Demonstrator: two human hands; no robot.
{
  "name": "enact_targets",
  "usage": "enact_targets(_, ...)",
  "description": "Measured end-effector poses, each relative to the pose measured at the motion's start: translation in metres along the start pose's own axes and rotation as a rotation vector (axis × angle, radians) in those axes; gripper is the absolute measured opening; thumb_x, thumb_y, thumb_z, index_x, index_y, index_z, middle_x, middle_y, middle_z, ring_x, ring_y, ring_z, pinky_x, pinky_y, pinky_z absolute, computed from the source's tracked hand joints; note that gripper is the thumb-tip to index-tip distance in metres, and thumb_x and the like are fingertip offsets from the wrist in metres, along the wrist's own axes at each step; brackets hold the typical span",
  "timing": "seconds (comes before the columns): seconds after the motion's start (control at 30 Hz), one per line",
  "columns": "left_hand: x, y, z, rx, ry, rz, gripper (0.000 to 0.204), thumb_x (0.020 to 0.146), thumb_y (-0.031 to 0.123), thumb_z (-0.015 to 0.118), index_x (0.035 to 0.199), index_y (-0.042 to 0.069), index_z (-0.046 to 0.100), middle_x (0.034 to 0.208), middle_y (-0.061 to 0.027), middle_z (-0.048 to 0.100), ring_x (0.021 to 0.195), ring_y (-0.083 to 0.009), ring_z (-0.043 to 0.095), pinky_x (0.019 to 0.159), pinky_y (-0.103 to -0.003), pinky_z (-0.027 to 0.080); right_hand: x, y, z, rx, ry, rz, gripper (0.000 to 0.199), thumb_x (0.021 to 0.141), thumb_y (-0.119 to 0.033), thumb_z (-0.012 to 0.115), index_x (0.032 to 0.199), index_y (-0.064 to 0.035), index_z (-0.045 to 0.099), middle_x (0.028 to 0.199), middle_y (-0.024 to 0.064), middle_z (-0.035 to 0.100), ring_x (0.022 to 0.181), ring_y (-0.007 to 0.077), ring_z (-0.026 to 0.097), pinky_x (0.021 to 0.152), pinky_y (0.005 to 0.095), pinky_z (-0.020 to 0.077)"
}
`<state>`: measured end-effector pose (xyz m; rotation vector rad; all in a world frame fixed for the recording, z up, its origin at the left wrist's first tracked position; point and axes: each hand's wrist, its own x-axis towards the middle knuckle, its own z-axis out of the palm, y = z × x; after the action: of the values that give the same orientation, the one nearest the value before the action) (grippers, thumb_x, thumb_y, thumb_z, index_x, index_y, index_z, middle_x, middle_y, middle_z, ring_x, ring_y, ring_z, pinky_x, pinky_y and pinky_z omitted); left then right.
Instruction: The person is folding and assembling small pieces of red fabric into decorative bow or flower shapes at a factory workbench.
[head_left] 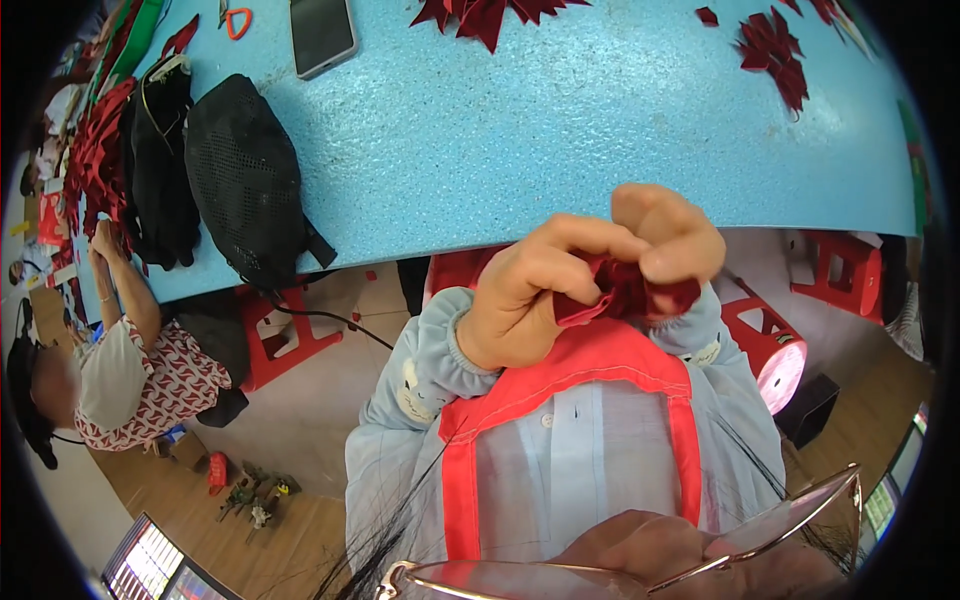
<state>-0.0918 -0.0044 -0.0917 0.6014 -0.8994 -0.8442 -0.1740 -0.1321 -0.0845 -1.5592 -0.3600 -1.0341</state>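
Note:
A dark red, velvet-like cloth piece [622, 288] is bunched between my two hands, just in front of the table's near edge and above my red-trimmed apron. My left hand [535, 285] pinches its left side, thumb and bent forefinger pressed on the fold. On the other side my right hand [672, 238] is closed over the upper right part, its fingers curled down onto the cloth. My fingers cover part of the piece, so its full shape is hidden.
On the blue table [440, 150] lie a black mesh bag [245, 170], another black bag [160, 160], a phone [323, 38], orange-handled scissors [237, 24] and pointed dark red cloth pieces [773, 62]. Red stools [845, 275] stand below. A co-worker [130, 375] sits at the left.

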Motion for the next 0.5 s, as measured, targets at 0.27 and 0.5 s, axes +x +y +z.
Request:
enact_targets(0.27,0.011,-0.015,0.0,-0.103,0.136,0.048,0.006,0.091,0.007,0.047,0.097,0.006,0.046,0.1,-0.0127,0.05,0.092,-0.0174,0.048,0.084,-0.028,0.038,-0.001,-0.002,0.029,0.054,0.458,0.447,0.009,0.088,-0.007,0.054,0.091,-0.001,0.059,0.067,0.001,0.054,0.059,0.006,0.045,0.051,0.0216,0.0351)
enact_targets(0.5,0.021,-0.004,0.001,-0.172,0.557,-0.331,0.007,0.094,0.014,0.044,0.096,0.007,0.047,0.088,-0.0053,0.054,0.066,-0.0074,0.046,0.055,-0.021,0.038,0.011,0.006,0.021,-0.386,0.432,0.624,0.018,0.094,-0.018,0.047,0.092,-0.003,0.057,0.075,-0.0031,0.054,0.064,0.0028,0.046,0.057,0.0169,0.0369)
